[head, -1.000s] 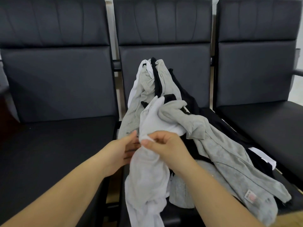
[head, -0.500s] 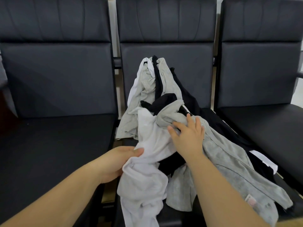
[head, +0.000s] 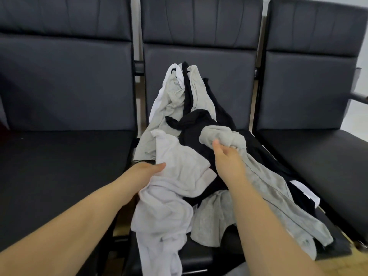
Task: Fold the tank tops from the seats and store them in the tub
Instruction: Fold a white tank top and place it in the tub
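A heap of tank tops in white, grey and black lies on the middle seat (head: 229, 253) and leans up its backrest. My left hand (head: 146, 173) grips the crumpled white tank top (head: 179, 170) at its left edge; the top hangs over the seat's front. My right hand (head: 227, 158) holds a bunched fold of a grey tank top (head: 264, 182) to the right of it. A black tank top (head: 197, 124) lies between the two, partly buried. The tub is not in view.
Three black padded seats stand in a row. The left seat (head: 63, 162) and the right seat (head: 318, 152) have nothing on them. A metal armrest (head: 360, 97) sticks out at the far right. Narrow gaps separate the seats.
My hands were together on the white top. The right hand let go, moved right and up, and closed on the grey top. The left hand kept its hold and sank lower.
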The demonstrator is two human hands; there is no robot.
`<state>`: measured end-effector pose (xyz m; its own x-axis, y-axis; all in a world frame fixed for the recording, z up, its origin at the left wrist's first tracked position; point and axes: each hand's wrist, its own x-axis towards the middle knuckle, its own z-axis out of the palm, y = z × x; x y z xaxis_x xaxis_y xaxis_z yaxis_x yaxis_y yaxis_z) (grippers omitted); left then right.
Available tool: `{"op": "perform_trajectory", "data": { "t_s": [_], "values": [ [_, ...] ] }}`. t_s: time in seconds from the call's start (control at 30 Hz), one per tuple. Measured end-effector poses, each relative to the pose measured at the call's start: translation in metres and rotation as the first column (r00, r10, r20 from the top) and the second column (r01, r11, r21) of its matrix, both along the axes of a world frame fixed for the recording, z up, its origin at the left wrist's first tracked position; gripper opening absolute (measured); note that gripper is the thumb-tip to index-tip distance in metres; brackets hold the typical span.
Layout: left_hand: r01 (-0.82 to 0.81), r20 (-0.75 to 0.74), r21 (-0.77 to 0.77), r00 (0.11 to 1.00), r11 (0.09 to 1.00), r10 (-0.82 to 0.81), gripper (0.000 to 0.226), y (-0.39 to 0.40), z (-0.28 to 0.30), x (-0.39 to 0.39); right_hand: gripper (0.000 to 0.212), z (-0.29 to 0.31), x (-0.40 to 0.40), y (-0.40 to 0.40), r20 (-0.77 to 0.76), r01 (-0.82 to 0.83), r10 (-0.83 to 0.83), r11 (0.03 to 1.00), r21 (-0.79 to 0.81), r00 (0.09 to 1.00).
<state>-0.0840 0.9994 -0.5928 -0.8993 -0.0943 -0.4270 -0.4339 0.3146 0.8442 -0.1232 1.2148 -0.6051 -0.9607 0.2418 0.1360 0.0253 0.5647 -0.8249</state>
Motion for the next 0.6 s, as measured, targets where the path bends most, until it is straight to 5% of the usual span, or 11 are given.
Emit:
{"op": "perform_trajectory", "data": {
  "t_s": [0.13, 0.37, 0.5, 0.6],
  "values": [
    [0.102, -0.135, -0.153, 0.983, 0.983, -0.123, 0.062, 0.014, 0.002, -0.010, 0.035, -0.001, 0.009, -0.010, -0.203, 0.122, -0.085, 0.977, 0.176, 0.975],
    [0.340, 0.041, -0.268, 0.939, 0.901, -0.342, 0.073, 0.023, -0.016, -0.011, 0.063, -0.008, 0.013, -0.022, 0.250, -0.085, 0.012, 0.956, 0.282, 0.968],
    [0.420, 0.091, -0.316, 0.906, 0.851, -0.414, 0.056, 0.011, -0.022, -0.001, 0.027, -0.013, 0.008, -0.023, 0.305, -0.135, 0.062, 0.965, 0.226, 0.950],
    [0.454, 0.092, -0.300, 0.889, 0.839, -0.448, 0.042, -0.001, -0.020, 0.010, 0.047, -0.008, 0.016, -0.030, 0.211, -0.193, 0.191, 0.981, -0.012, 0.959]
  ]
}}
